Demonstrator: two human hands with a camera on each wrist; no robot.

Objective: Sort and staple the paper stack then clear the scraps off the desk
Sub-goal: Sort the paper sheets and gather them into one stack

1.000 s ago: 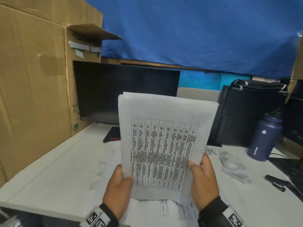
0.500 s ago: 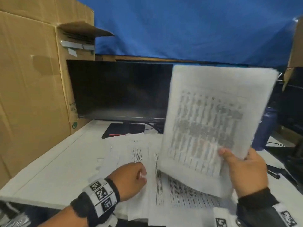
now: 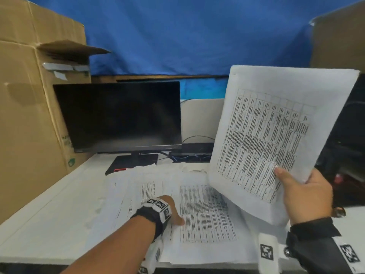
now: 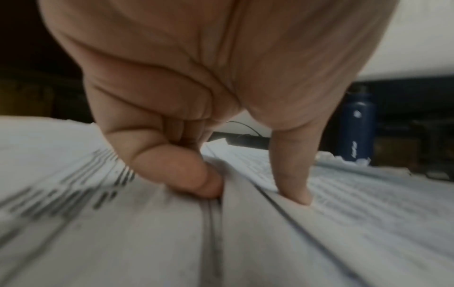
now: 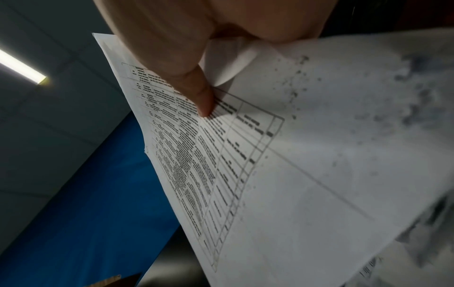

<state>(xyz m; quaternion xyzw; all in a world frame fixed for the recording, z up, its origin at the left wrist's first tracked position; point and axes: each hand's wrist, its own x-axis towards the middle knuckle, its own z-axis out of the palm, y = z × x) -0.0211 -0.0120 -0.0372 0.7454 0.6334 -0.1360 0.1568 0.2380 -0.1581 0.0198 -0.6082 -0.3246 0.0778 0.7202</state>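
On the white worktop (image 3: 49,220), seen from the head camera, loose white printed sheets (image 3: 197,214) lie fanned in front of a black monitor (image 3: 122,115). The left hand (image 3: 169,209) rests on them, thumb tip on the print. The right hand (image 3: 308,196) holds a white stack of sheets with a printed table (image 3: 262,135) up off the worktop, pinched at its lower corner, thumb on the face. To sort well, I judge the raised stack should stay clear so the next sheet can slide out freely.

From the left wrist, a curled finger (image 4: 186,174) and the thumb (image 4: 292,184) press either side of a sheet edge; whether they have lifted a sheet I cannot tell. Peeling a single sheet matters here. A dark blue bottle (image 4: 356,128) stands beyond.

From the right wrist, the thumb (image 5: 196,93) clamps the table page (image 5: 221,155); the grip looks firm, but the sheets behind splay, so squaring them before stapling would help.
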